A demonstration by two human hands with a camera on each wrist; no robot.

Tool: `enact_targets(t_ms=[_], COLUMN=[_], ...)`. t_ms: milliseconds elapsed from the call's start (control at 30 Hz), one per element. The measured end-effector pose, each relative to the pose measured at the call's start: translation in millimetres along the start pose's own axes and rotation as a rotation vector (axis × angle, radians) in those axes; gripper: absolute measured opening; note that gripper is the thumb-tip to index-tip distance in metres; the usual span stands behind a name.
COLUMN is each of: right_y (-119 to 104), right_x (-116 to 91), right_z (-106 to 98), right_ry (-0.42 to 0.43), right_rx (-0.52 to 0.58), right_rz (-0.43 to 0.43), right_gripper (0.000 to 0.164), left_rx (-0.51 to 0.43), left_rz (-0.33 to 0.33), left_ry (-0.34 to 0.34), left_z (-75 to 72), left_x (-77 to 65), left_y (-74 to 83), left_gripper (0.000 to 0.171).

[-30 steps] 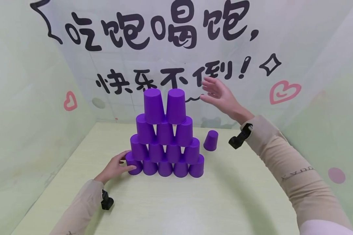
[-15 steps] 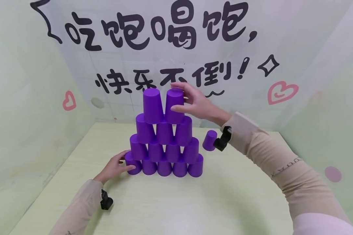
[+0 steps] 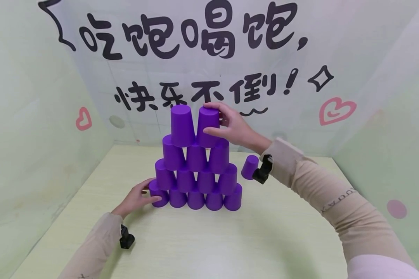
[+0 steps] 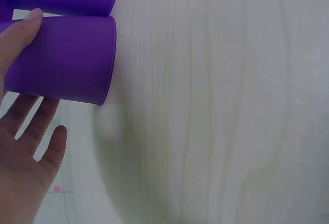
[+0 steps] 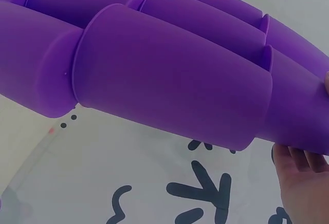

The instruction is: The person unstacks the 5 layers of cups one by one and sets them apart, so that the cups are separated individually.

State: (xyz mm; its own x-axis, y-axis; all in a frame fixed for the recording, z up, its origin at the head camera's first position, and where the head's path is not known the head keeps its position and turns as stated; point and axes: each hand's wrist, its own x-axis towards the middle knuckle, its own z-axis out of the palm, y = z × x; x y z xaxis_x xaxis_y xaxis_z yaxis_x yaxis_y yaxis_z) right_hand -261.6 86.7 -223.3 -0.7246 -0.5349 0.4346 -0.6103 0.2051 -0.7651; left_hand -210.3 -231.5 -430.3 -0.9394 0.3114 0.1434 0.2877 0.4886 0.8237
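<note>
Purple cups (image 3: 196,159) mouth-down, long axes vertical

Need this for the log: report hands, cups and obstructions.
Right hand holds top-right cup. Left hand holds bottom-left cup. Four-tier cup pyramid standing. No obstruction seen; lone cup apart, right of pyramid.

The right hand (image 3: 235,127) is holding the upper right cup (image 3: 206,118), thumb lying across the front, and the upper left cup (image 3: 181,126) is standing just past those fingertips. The left hand (image 3: 137,197) is gripping the bottom left cup (image 3: 158,189) — the purple pyramid (image 3: 196,158) is rising above and to the right of its fingers — while a lone cup (image 3: 249,166) is standing on the table (image 3: 209,240), below the right fingers.
</note>
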Motion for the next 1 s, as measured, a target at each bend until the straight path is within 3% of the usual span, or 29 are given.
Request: enact_targets(t_ms=[100, 300, 400, 667, 1000], right_y=[-1, -25, -24, -14, 8], right_x=[0, -7, -4, -3, -28], right_z=[-1, -5, -13, -50, -100], right_ry=[-0.001, 0.011, 0.026, 0.12, 0.303], right_rx=[-0.012, -0.013, 0.008, -0.034, -0.095], right_rz=[0.002, 0.021, 0.017, 0.024, 0.128], right_gripper=[0.057, 0.056, 0.056, 0.057, 0.059], left_rx=[-0.002, 0.002, 0.002, 0.01, 0.017], left_rz=[0.0, -0.002, -0.002, -0.007, -0.012], left_ry=[0.004, 0.0, 0.002, 0.005, -0.002], left_z=[0.2, 2.0, 2.8, 2.1, 1.6], left_x=[0.5, 1.6, 1.2, 1.3, 0.9], left_y=[0.9, -0.1, -1.6, -0.6, 2.9], left_gripper=[0.058, 0.059, 0.059, 0.058, 0.059])
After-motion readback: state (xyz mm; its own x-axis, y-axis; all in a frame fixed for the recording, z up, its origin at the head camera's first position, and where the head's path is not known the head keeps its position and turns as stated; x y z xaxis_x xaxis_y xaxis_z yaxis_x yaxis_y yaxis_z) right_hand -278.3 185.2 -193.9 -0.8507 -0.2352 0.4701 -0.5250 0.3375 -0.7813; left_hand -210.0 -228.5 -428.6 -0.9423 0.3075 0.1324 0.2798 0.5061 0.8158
